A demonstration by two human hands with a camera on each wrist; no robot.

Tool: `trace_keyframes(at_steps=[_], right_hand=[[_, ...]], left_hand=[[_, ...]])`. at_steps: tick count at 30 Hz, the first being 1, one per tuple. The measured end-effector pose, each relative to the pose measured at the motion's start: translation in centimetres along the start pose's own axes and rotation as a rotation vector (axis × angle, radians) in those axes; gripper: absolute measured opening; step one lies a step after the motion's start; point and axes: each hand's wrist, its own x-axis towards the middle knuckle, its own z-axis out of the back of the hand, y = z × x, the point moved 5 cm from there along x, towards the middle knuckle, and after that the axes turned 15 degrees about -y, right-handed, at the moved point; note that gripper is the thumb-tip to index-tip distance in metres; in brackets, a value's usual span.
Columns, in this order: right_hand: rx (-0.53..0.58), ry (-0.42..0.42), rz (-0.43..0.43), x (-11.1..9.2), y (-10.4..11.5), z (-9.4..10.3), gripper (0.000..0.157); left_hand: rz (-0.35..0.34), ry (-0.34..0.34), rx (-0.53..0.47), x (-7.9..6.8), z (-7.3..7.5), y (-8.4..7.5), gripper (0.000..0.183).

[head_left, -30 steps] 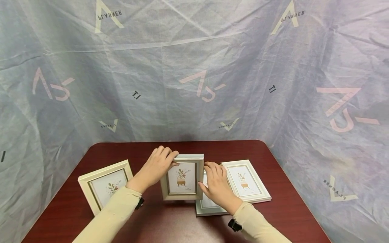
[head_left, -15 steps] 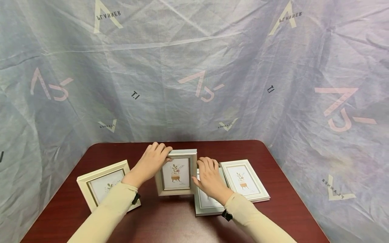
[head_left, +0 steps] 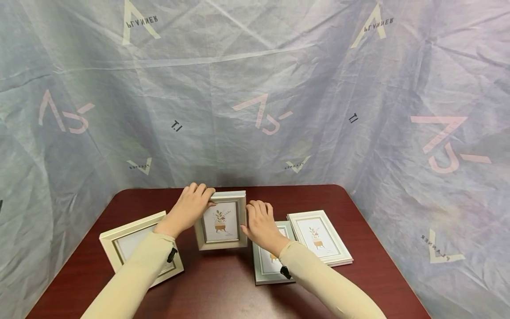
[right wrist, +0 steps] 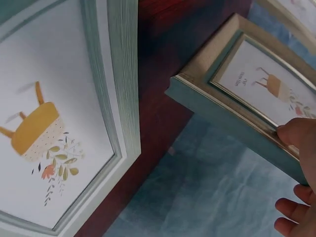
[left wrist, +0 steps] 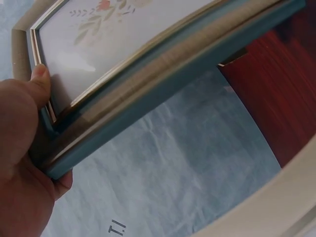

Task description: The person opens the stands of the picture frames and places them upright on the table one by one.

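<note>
Between both hands, a champagne-gold picture frame (head_left: 221, 221) with a potted-plant print stands upright, its face toward me. At its top left corner my left hand (head_left: 186, 209) grips it; the left wrist view shows the thumb (left wrist: 40, 79) on the front and fingertips behind. My right hand (head_left: 263, 225) holds the right side, thumb (right wrist: 291, 132) on the front edge and fingers round the back. Under my right forearm lies a pale green picture frame (head_left: 260, 277), partly covered. A cream picture frame (head_left: 109, 239) leans at the left, partly hidden by my left sleeve.
A white picture frame (head_left: 338, 248) lies flat at the right, edge against the green one. The dark red table (head_left: 223, 288) has its far edge near a grey printed cloth backdrop (head_left: 255, 146).
Both hands have moved the gold picture frame leftward and farther back. More of the green picture frame now shows. The other picture frames stay in place.
</note>
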Motion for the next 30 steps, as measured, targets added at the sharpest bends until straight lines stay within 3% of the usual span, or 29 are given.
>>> trace_keyframes(at_steps=[25,27,30], right_hand=[[0.009,0.229,-0.109,0.7,1.9,-5.4,0.060],[0.000,0.231,-0.107,0.6,2.0,-5.6,0.060],[-0.006,0.170,-0.089,0.6,2.1,-5.6,0.061]], left_hand=[[0.119,0.115,0.065,-1.5,-1.3,2.7,0.027],[0.129,0.130,0.062,-1.6,-1.5,2.8,0.028],[0.140,0.145,0.063,-1.7,-1.6,2.9,0.028]])
